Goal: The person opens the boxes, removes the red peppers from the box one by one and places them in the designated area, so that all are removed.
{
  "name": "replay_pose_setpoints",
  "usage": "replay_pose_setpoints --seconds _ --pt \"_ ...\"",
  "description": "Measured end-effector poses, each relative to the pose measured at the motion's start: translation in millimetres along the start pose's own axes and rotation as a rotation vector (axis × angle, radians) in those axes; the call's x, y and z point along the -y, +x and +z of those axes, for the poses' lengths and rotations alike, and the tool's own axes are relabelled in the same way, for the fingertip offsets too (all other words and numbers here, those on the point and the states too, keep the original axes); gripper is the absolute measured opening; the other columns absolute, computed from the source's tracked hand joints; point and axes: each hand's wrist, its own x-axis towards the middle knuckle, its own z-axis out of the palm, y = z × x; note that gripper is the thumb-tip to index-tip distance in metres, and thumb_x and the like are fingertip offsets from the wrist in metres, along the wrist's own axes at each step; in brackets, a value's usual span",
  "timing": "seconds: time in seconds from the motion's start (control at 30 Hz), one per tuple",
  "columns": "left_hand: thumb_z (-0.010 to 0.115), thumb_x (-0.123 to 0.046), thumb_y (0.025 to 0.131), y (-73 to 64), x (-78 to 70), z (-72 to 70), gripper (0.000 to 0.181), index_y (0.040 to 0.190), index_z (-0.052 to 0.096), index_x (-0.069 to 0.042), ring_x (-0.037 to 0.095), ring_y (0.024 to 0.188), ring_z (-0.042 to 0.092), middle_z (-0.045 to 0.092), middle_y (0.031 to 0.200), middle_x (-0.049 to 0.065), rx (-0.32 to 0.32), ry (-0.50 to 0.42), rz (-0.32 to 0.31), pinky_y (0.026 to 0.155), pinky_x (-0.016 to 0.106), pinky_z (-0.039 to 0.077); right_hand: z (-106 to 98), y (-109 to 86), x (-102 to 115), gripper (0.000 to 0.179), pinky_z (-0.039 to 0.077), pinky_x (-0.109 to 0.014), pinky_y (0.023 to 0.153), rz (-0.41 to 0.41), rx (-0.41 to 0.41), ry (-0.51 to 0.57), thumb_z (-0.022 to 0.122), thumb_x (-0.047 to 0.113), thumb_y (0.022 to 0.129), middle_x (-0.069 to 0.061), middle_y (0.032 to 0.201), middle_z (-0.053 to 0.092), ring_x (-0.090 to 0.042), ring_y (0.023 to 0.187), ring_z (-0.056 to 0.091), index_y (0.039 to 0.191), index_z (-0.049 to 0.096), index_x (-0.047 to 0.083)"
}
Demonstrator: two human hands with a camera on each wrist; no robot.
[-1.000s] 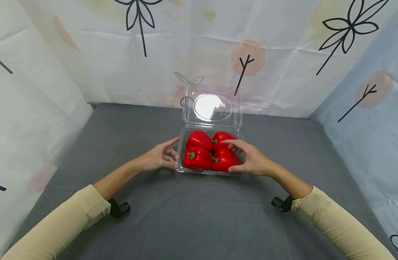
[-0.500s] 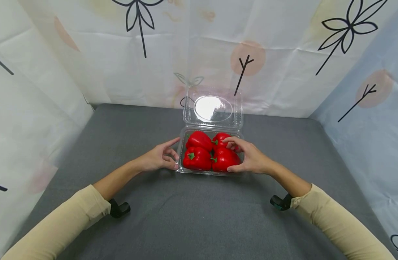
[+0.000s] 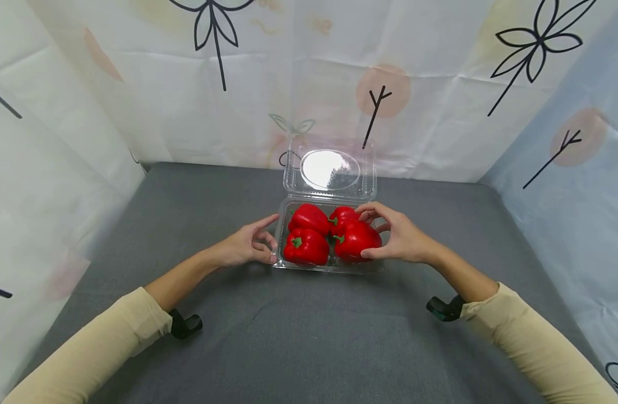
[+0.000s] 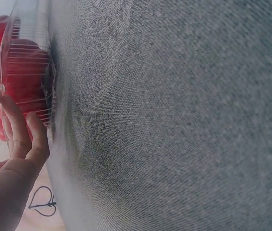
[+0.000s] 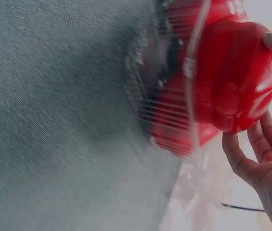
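My right hand [image 3: 402,235] grips a red bell pepper [image 3: 356,240] by its right side, thumb in front and fingers behind. In the right wrist view that bell pepper [image 5: 237,72] stands out above the rim of a clear plastic clamshell container [image 3: 309,268]. Three other red bell peppers sit in the container: one at front left [image 3: 305,249], one at back left [image 3: 309,217], and one at back right [image 3: 341,214], partly covered by the held one. At the container's left side, my left hand [image 3: 244,245] pinches the rim, its thumb and fingers showing there in the left wrist view.
The container's clear lid [image 3: 296,182] stands folded back behind it, with a bright glare. A grey cloth [image 3: 309,336] covers the table. Printed fabric walls [image 3: 435,123] rise at the back and both sides.
My right hand has moved right and slightly up, carrying the front right bell pepper with it out of its spot in the container. My left hand has stayed in place.
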Motion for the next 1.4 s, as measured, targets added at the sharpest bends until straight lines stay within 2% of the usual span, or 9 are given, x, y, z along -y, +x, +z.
replay_pose_setpoints --seconds 0.27,0.6,0.83,1.03,1.17,1.4 --pt "0.069 0.003 0.089 -0.7 1.5 -1.2 0.096 0.16 0.007 -0.011 0.021 0.086 0.067 0.058 0.107 0.015 0.003 -0.01 0.005 0.083 0.03 0.054 -21.0 -5.4 -0.2 0.064 0.054 -0.047 0.087 -0.034 -0.049 -0.084 0.084 0.011 0.077 -0.008 0.127 0.058 -0.023 0.112 0.053 0.135 0.057 0.006" --pt "0.069 0.003 0.088 -1.1 1.8 -1.6 0.096 0.16 0.006 -0.011 0.02 0.085 0.067 0.058 0.107 0.015 0.009 -0.021 0.013 0.083 0.03 0.054 -39.0 -14.6 -6.0 0.062 0.053 -0.035 0.085 0.064 -0.136 -0.155 0.083 0.011 0.078 -0.01 0.127 0.056 -0.025 0.115 0.052 0.135 0.06 0.004" --pt "0.069 0.002 0.089 -0.6 2.9 -2.2 0.096 0.16 0.006 -0.011 0.021 0.086 0.067 0.058 0.107 0.015 0.011 -0.011 0.012 0.084 0.03 0.054 -49.0 -21.7 -22.6 0.06 0.046 -0.014 0.079 0.106 -0.247 -0.207 0.083 0.009 0.077 -0.014 0.125 0.056 -0.029 0.11 0.052 0.131 0.06 0.001" --pt "0.07 0.002 0.089 -0.5 2.5 -2.2 0.097 0.16 0.006 -0.011 0.021 0.087 0.067 0.058 0.107 0.015 0.012 -0.009 0.012 0.084 0.03 0.054 -57.7 -32.7 -40.2 0.061 0.041 -0.007 0.075 0.188 -0.368 -0.231 0.082 0.01 0.078 -0.021 0.124 0.053 -0.037 0.109 0.051 0.133 0.057 -0.002" --pt "0.07 0.002 0.089 -0.6 2.4 -2.2 0.097 0.16 0.006 -0.011 0.02 0.086 0.066 0.058 0.107 0.015 0.013 -0.01 0.014 0.084 0.029 0.054 -62.6 -40.0 -52.4 0.06 0.04 -0.01 0.073 0.262 -0.451 -0.264 0.08 0.013 0.081 -0.022 0.125 0.051 -0.036 0.11 0.048 0.134 0.056 -0.003" --pt "0.07 0.001 0.089 -0.3 2.5 -2.4 0.097 0.16 0.006 -0.011 0.021 0.087 0.066 0.058 0.107 0.015 0.009 -0.006 0.014 0.084 0.029 0.054 -67.7 -52.1 -76.7 0.06 0.048 -0.04 0.074 0.394 -0.572 -0.312 0.074 0.019 0.086 -0.026 0.128 0.047 -0.043 0.115 0.045 0.136 0.053 -0.004"
